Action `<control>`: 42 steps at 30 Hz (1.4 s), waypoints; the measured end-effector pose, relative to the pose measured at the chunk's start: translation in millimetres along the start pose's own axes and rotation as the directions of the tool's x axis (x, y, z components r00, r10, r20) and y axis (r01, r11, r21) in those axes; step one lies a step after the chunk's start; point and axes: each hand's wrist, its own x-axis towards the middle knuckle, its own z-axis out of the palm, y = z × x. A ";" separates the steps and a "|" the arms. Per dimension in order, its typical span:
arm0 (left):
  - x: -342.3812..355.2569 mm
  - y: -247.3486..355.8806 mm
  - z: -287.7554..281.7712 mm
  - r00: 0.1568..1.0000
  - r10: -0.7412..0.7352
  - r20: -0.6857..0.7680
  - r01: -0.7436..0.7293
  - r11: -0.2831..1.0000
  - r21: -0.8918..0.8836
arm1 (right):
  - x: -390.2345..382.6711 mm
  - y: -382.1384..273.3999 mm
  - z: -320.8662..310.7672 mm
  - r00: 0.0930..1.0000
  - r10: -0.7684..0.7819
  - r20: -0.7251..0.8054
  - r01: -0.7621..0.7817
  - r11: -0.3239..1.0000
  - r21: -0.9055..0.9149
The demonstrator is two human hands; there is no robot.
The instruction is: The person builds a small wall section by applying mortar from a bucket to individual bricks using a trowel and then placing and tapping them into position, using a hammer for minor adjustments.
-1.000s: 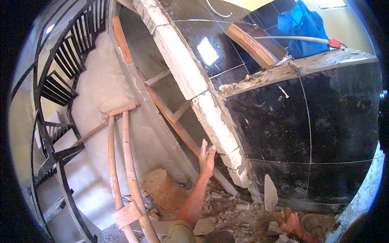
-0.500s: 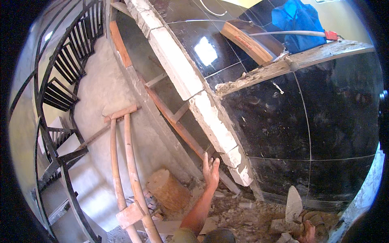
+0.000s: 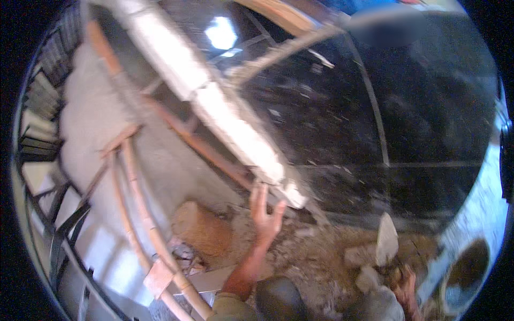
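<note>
My left hand [image 3: 266, 215] is raised with its fingers apart, at the lower end of a slanting column of white-faced blocks [image 3: 235, 125]. Its fingertips overlap the lowest blocks; whether they touch is unclear. At the lower right, my right hand [image 3: 408, 289] is low over the rubble with its fingers curled. Just beyond it a trowel [image 3: 387, 241] stands with its pale pointed blade upward. The trowel's handle is largely lost in blur and rubble, and it appears to run into my right hand.
Black tiled wall [image 3: 342, 123] fills the right. A round basin [image 3: 467, 278] stands at the lower right. Left of my left arm are a log stump [image 3: 202, 227] and a bamboo support [image 3: 142, 208]. Dark stair railings [image 3: 53, 214] line the far left. Broken rubble [image 3: 316, 257] covers the floor.
The view has shifted toward the lower right, bringing the basin in. My left hand has come up against the lower end of the block column. More of my right hand shows.
</note>
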 end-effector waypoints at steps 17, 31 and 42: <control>-114.8 42.1 90.3 0.496 0.508 0.704 -0.298 0.861 -0.412 | -157.2 -96.3 -218.1 0.811 0.326 -0.486 -0.580 0.563 -0.588; -100.7 45.0 89.0 0.486 0.415 0.769 -0.179 0.909 -0.377 | -78.3 15.8 -239.9 0.856 0.472 -0.212 -0.106 -0.241 -0.965; -103.7 38.4 91.7 0.530 0.403 0.746 -0.197 0.914 -0.354 | -65.9 16.0 -246.6 0.849 0.527 0.045 0.025 0.046 -0.999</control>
